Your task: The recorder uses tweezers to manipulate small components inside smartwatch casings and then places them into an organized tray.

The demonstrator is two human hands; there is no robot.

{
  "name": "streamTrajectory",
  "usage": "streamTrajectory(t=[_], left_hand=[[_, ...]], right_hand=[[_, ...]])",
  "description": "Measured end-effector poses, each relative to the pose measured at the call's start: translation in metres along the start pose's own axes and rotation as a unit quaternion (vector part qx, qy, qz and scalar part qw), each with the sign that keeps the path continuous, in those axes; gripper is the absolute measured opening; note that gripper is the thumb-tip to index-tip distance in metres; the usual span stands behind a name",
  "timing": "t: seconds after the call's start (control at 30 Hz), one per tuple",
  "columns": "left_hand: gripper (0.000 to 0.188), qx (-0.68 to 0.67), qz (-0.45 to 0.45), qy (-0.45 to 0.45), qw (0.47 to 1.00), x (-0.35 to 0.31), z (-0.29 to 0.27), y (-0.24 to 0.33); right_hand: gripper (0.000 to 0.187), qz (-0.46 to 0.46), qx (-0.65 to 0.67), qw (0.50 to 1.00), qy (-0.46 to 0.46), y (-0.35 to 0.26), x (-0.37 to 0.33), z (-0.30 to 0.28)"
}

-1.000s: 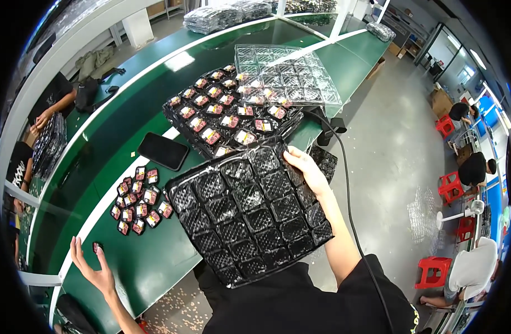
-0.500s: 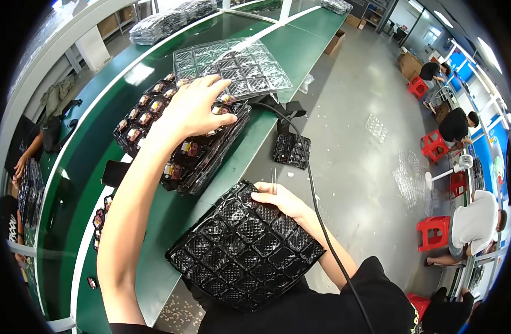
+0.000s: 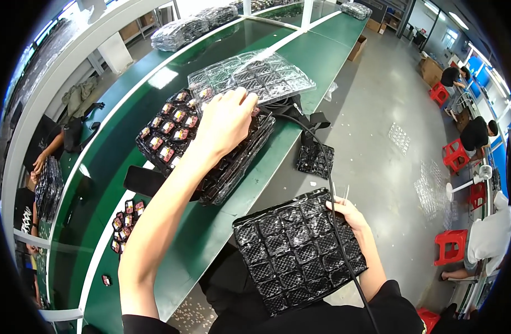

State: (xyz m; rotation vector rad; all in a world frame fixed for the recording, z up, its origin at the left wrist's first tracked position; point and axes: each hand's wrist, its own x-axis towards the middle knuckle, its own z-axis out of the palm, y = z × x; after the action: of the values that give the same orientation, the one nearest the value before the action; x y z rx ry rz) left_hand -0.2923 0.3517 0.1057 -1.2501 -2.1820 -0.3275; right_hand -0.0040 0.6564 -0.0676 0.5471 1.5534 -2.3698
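A black plastic tray (image 3: 300, 245) with square pockets is held up in front of me, its pockets showing no parts. My right hand (image 3: 351, 216) grips its upper right edge, and the thin metal prongs of what look like tweezers (image 3: 344, 192) stick up from the same hand. Over the stack of black trays (image 3: 239, 161) on the green bench, my left hand (image 3: 227, 119) has its fingers curled down; what they pinch is hidden. Small parts with pink and yellow faces (image 3: 178, 116) fill the stack's top tray. A clear tray (image 3: 278, 75) lies beyond, close to my left fingertips.
Loose small parts (image 3: 127, 220) lie on the bench (image 3: 172, 256) beside a black flat object (image 3: 144, 181). A black cable (image 3: 333, 222) crosses before the held tray. Another black tray (image 3: 315, 160) is lower down past the bench edge. Co-workers sit at both sides.
My left hand's spread fingers have curled closed above the stack. The black tray in my right hand has turned and come more upright. The whole view has shifted, with the scene moving right.
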Motion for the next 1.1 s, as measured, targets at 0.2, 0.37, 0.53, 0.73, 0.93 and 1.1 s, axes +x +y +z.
streamTrajectory(t=[0.2, 0.37, 0.53, 0.73, 0.93, 1.1], left_hand=[[0.024, -0.023, -0.018, 0.126, 0.992, 0.010, -0.037, -0.022], [0.022, -0.014, -0.052, 0.187, 0.981, 0.002, -0.102, -0.019], [0.024, 0.008, -0.120, 0.240, 0.963, -0.059, -0.170, -0.015], [0.025, -0.005, -0.215, 0.309, 0.927, -0.194, -0.239, 0.017], [0.028, 0.050, -0.297, 0.329, 0.895, -0.285, -0.278, 0.067], [0.038, 0.154, -0.184, 0.219, 0.946, -0.262, -0.254, 0.058]], right_hand=[[0.029, -0.037, 0.045, 0.996, 0.074, -0.046, -0.037, -0.019], [0.022, -0.085, -0.024, 0.982, 0.166, -0.072, -0.056, -0.050], [0.013, -0.149, -0.091, 0.958, 0.229, -0.061, -0.028, -0.050], [0.016, -0.216, -0.508, 0.780, 0.295, 0.057, 0.095, -0.065], [0.035, -0.272, -0.621, 0.717, 0.161, 0.163, 0.183, -0.023], [0.041, -0.211, -0.633, 0.723, 0.178, 0.233, 0.188, 0.000]])
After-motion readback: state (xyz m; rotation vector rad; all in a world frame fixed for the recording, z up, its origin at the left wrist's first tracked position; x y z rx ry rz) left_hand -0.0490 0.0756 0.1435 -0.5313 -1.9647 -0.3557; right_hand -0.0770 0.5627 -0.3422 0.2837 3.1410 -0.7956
